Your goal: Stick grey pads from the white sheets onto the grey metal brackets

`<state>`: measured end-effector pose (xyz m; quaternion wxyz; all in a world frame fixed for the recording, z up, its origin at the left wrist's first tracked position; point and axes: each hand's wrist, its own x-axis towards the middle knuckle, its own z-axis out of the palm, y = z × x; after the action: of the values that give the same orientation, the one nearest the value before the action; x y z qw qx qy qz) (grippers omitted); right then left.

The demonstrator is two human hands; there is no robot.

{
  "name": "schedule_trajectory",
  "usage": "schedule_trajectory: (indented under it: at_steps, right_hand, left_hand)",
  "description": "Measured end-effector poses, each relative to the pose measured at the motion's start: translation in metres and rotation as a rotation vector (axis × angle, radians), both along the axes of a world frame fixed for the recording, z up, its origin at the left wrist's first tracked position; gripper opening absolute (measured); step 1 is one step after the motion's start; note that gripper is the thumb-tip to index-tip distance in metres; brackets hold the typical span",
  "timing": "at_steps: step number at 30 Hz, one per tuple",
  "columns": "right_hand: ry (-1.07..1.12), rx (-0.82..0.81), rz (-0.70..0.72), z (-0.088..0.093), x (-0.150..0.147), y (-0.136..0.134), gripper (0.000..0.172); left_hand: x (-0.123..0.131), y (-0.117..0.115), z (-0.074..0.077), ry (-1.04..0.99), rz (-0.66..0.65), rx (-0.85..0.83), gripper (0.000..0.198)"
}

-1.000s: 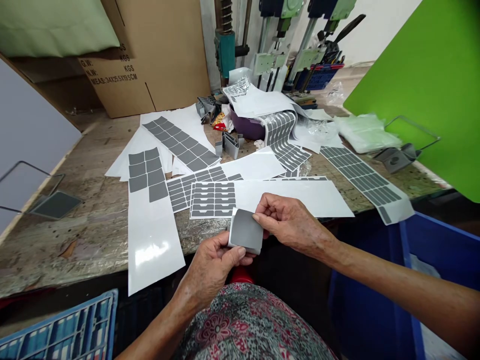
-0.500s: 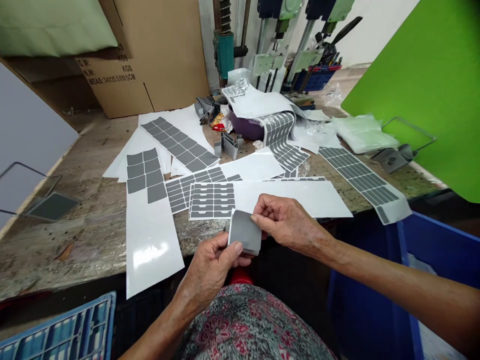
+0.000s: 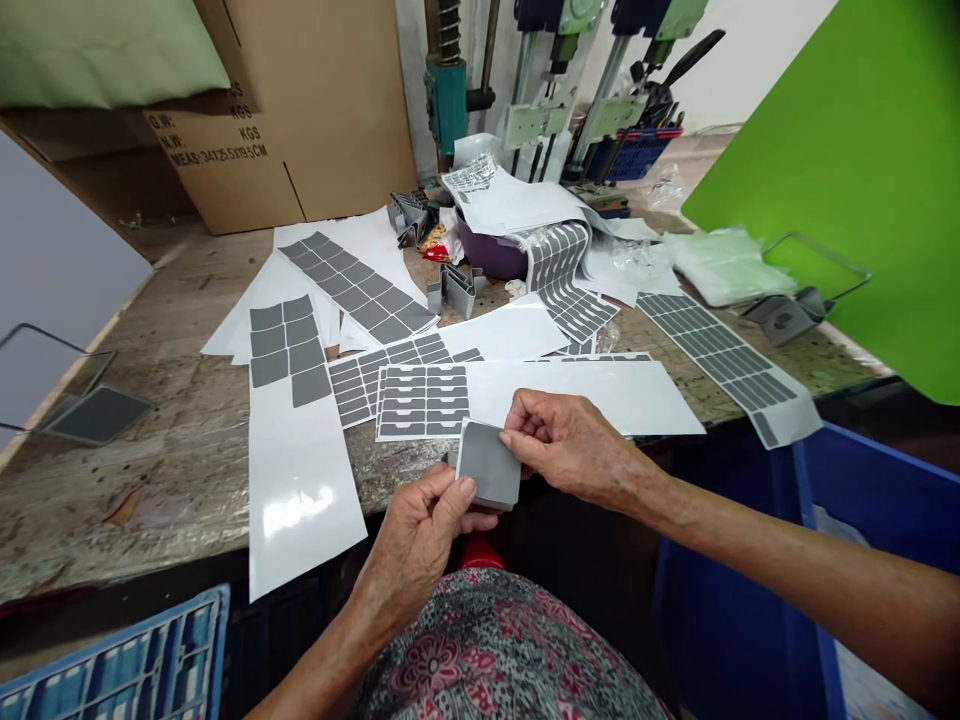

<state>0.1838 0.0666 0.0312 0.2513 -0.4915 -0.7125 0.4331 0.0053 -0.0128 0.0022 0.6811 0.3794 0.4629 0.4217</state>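
A grey square piece with rounded corners is held between both hands, just off the table's front edge. My left hand grips its lower left side, thumb on the near face and fingers behind. At its upper right corner, my right hand pinches with thumb and forefinger. A thin pale edge shows along the left side of the piece. Behind the hands lie a white sheet with notched grey stickers and, to the left, a sheet with square grey stickers.
Bent metal parts and a purple bowl stand mid-table. Behind are a cardboard box and presses. A green panel rises at right, above a blue bin. A blue crate is at lower left.
My left hand has shifted very slightly left and up with the grey piece. My right hand keeps its pinch at the corner, almost unmoved.
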Motion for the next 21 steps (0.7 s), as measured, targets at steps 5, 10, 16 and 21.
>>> schedule_trajectory:
  at_steps: [5,10,16,21]
  right_hand:
    - [-0.012,0.002,-0.011,0.001,-0.002,0.001,0.014]
    - [-0.036,0.028,-0.003,-0.002,-0.004,0.002,0.013]
    - [-0.123,0.197,0.003,-0.003,-0.006,0.001,0.023]
    - [-0.152,0.313,0.023,-0.006,-0.007,0.002,0.028]
  left_hand:
    - [0.001,0.0,-0.002,0.066,0.044,0.036,0.035]
    - [0.001,0.0,-0.003,0.082,0.059,0.054,0.037]
    - [0.001,-0.003,-0.005,0.101,0.078,0.062,0.046]
    - [0.0,-0.006,-0.012,0.225,0.092,0.137,0.046]
